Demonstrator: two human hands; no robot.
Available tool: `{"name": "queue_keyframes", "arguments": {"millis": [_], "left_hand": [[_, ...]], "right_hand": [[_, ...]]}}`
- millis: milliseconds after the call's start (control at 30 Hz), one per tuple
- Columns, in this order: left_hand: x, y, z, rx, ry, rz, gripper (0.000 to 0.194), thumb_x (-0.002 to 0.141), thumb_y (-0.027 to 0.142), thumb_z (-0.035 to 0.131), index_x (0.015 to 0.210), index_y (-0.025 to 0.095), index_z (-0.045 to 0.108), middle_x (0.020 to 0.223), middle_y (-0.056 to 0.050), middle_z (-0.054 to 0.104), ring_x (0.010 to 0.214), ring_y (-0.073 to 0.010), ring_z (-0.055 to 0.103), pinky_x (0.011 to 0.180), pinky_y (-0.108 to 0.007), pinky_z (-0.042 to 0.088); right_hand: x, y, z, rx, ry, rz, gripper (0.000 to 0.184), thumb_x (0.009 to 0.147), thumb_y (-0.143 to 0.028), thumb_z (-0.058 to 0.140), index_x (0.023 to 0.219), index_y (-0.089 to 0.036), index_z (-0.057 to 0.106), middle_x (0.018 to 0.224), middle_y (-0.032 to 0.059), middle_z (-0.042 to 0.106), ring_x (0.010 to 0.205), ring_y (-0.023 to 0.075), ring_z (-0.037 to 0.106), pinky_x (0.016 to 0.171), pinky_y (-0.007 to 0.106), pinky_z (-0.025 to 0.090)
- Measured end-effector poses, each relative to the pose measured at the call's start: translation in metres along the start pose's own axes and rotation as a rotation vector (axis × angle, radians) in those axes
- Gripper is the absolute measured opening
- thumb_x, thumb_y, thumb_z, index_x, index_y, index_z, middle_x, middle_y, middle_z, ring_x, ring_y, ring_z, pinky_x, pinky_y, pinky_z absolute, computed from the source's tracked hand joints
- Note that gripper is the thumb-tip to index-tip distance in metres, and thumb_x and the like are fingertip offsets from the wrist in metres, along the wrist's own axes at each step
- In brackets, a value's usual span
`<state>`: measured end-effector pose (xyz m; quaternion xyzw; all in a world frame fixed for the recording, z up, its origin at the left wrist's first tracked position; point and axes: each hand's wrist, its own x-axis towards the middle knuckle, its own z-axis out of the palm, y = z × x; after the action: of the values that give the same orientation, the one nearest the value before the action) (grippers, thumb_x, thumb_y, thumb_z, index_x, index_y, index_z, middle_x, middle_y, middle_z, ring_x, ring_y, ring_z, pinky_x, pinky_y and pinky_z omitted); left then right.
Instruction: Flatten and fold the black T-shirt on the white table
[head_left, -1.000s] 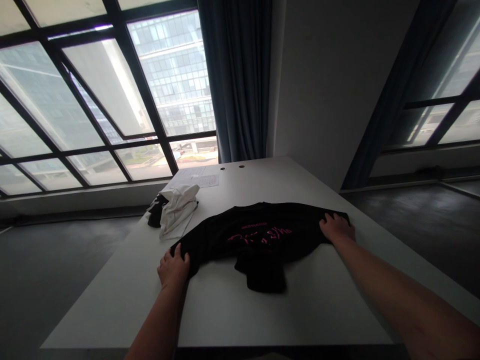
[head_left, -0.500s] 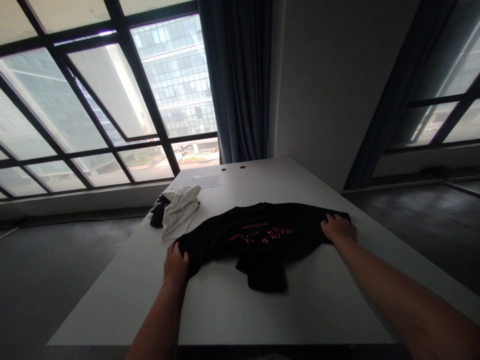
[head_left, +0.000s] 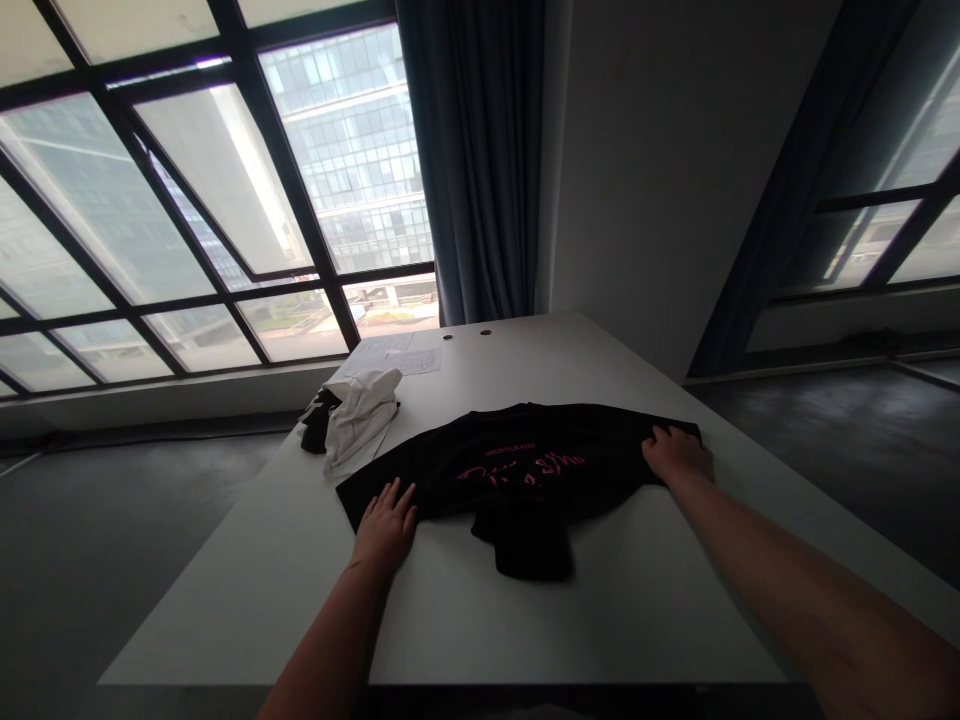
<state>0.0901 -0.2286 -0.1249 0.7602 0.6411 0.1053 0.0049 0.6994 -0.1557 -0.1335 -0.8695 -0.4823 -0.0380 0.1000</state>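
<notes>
A black T-shirt (head_left: 450, 450) with pink lettering is spread across the white table (head_left: 585, 620), its two ends reaching out left and right. One dark folded part sticks out from its near edge towards me. On the left end, my left hand (head_left: 386, 525) lies flat with its fingers spread over the cloth. Over at the right end, my right hand (head_left: 679, 457) has its fingers curled on the edge of the shirt; its thumb side is partly hidden.
White and black crumpled clothing (head_left: 364, 420) lies at the table's left edge, beyond my left hand. Printed sheets of paper (head_left: 405, 355) rest behind it. Two round cable holes (head_left: 485, 333) are near the far edge, by a blue curtain (head_left: 487, 170) and windows.
My left hand has let go of the shirt's left end and moved right, now flat on the fabric. The left corner is uncovered. My right hand has stayed in place.
</notes>
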Motion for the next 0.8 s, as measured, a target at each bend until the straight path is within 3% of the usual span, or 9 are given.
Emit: {"name": "queue_keyframes", "arguments": {"millis": [133,267,333,433,500,600,700,800], "left_hand": [[0.0,0.0,0.005,0.015,-0.032,-0.044,0.055,0.104,0.039,0.045,0.159,0.031,0.048,0.17,-0.009,0.036,0.157,-0.0335,0.032,0.125,-0.055,0.028],[0.0,-0.001,0.005,0.023,-0.053,-0.076,0.058,0.104,0.042,0.045,0.161,0.033,0.044,0.171,-0.009,0.033,0.158,-0.0356,0.028,0.125,-0.057,0.027],[-0.001,-0.002,0.007,0.025,-0.05,-0.102,0.063,0.103,0.043,0.046,0.163,0.028,0.04,0.171,-0.013,0.032,0.158,-0.0357,0.028,0.124,-0.056,0.028],[-0.006,-0.006,0.011,0.043,-0.025,-0.159,0.073,0.102,0.046,0.045,0.166,0.014,0.031,0.169,-0.022,0.031,0.157,-0.0357,0.031,0.124,-0.053,0.029],[-0.012,-0.01,0.013,0.074,-0.022,-0.18,0.074,0.102,0.048,0.044,0.164,0.009,0.034,0.169,-0.024,0.031,0.157,-0.0362,0.031,0.125,-0.052,0.028],[-0.023,-0.014,0.012,0.109,-0.019,-0.184,0.067,0.103,0.047,0.042,0.161,0.012,0.044,0.169,-0.02,0.033,0.157,-0.0351,0.031,0.126,-0.051,0.027],[-0.03,-0.011,0.003,0.134,0.039,-0.218,0.058,0.104,0.044,0.04,0.155,0.019,0.053,0.165,-0.017,0.042,0.153,-0.0354,0.039,0.126,-0.062,0.018],[-0.024,0.003,-0.008,0.135,0.103,-0.223,0.051,0.105,0.042,0.04,0.145,0.021,0.063,0.156,-0.017,0.055,0.143,-0.0374,0.05,0.124,-0.073,0.006]], "right_hand": [[-0.001,0.0,-0.001,0.013,-0.007,0.003,0.058,0.1,-0.038,0.032,0.148,-0.021,0.06,0.153,0.0173,0.052,0.136,0.0379,0.05,0.109,0.058,0.042],[-0.003,-0.003,-0.002,-0.026,0.01,-0.019,0.056,0.101,-0.035,0.031,0.146,-0.021,0.062,0.15,0.018,0.056,0.138,0.0363,0.05,0.12,0.066,0.023],[-0.003,-0.004,-0.004,-0.054,0.013,-0.037,0.055,0.101,-0.033,0.031,0.145,-0.019,0.062,0.149,0.0184,0.057,0.137,0.0351,0.051,0.123,0.064,0.02],[-0.006,-0.005,-0.006,-0.076,0.0,-0.062,0.056,0.1,-0.032,0.032,0.145,-0.014,0.062,0.15,0.0204,0.056,0.139,0.0348,0.05,0.122,0.056,0.027],[-0.011,-0.001,-0.005,-0.068,-0.004,-0.09,0.057,0.1,-0.033,0.033,0.144,-0.012,0.062,0.151,0.0211,0.055,0.141,0.0344,0.049,0.121,0.053,0.03],[-0.022,0.009,0.0,-0.01,0.019,-0.127,0.055,0.1,-0.035,0.035,0.142,-0.016,0.064,0.154,0.0172,0.055,0.142,0.0329,0.049,0.123,0.053,0.029],[-0.032,0.015,0.004,0.033,0.075,-0.084,0.051,0.098,-0.035,0.037,0.137,-0.021,0.068,0.153,0.0138,0.057,0.137,0.0346,0.053,0.123,0.064,0.023],[-0.04,-0.001,0.002,0.034,0.123,-0.131,0.045,0.096,-0.03,0.04,0.126,-0.023,0.072,0.144,0.0138,0.063,0.135,0.0355,0.052,0.121,0.072,0.014]]}}
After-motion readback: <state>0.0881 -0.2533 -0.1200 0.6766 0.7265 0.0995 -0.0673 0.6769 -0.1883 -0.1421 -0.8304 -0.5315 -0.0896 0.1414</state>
